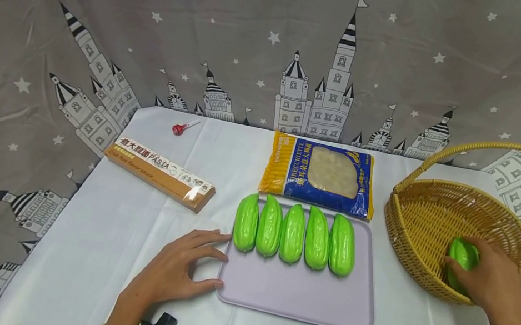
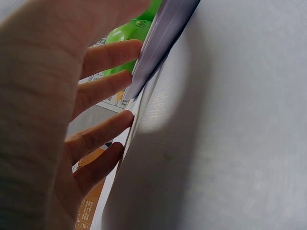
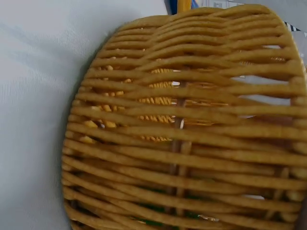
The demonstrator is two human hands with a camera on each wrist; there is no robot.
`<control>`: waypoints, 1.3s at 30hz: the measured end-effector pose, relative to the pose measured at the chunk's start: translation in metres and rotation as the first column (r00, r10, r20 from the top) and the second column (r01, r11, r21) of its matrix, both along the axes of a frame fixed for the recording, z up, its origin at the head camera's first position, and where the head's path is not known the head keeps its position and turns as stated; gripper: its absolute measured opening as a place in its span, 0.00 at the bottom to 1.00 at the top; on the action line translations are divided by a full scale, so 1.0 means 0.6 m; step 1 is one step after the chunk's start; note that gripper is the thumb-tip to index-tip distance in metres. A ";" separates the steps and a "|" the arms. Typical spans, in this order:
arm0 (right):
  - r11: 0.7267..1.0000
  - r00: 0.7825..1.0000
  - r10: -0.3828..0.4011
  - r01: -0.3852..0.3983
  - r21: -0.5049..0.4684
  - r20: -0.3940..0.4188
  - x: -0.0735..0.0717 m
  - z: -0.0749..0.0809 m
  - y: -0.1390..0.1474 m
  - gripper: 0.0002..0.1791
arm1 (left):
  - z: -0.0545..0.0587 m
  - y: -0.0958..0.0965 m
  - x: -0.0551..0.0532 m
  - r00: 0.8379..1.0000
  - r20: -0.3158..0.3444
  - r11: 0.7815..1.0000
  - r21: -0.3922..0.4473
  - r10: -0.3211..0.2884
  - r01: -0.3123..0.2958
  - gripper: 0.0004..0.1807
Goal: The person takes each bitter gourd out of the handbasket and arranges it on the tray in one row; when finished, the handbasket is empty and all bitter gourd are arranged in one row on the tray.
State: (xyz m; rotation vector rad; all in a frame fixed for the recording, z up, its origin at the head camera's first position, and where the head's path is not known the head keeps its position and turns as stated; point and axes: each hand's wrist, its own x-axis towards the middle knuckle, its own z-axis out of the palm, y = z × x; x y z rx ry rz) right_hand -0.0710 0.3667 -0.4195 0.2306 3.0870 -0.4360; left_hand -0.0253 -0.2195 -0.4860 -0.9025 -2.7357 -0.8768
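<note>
My left hand [image 1: 174, 268] rests on the white cloth, its fingers spread and relaxed. Its fingertips touch the left edge of a pale purple tray [image 1: 291, 296]; in the left wrist view they meet the tray's side [image 2: 156, 45]. Several glossy green bitter melons [image 1: 293, 235] stand side by side in a row along the tray's far half. At the right, my right hand [image 1: 493, 276] reaches inside a wicker basket [image 1: 412, 230] and grips another green bitter melon [image 1: 462, 259], thumb and fingers round it. Basket weave [image 3: 192, 129] hides most of that hand in the right wrist view.
Just behind the tray lies a blue and yellow bag of orecchiette pasta [image 1: 321, 176]. A long pasta box [image 1: 160, 173] sits at the left, with a red lollipop [image 1: 178, 129] beyond it. The basket's tall handle [image 1: 485, 144] arches overhead. A grey castle-print curtain [image 1: 240, 30] backs the table.
</note>
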 end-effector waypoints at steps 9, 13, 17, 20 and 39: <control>1.000 0.991 -0.012 0.008 -0.030 -0.135 0.001 0.016 -0.029 0.38 | -0.001 0.000 0.000 1.000 0.001 1.000 0.007 0.001 -0.001 0.24; 0.998 0.972 0.002 -0.017 -0.062 -0.234 0.002 0.032 -0.049 0.38 | 0.000 0.000 0.001 1.000 0.010 1.000 0.008 0.005 -0.005 0.24; 0.993 0.947 0.004 -0.042 -0.112 -0.321 0.005 0.050 -0.072 0.37 | 0.001 -0.001 0.001 1.000 0.010 1.000 0.002 0.003 -0.003 0.25; 0.988 0.930 -0.009 -0.048 -0.145 -0.369 0.009 0.059 -0.089 0.37 | 0.000 -0.001 0.000 1.000 0.005 1.000 0.002 -0.004 0.004 0.26; 0.897 0.834 0.253 -0.392 -0.205 -0.491 0.008 0.010 -0.207 0.39 | 0.004 -0.002 0.000 1.000 0.014 1.000 -0.008 -0.012 0.012 0.27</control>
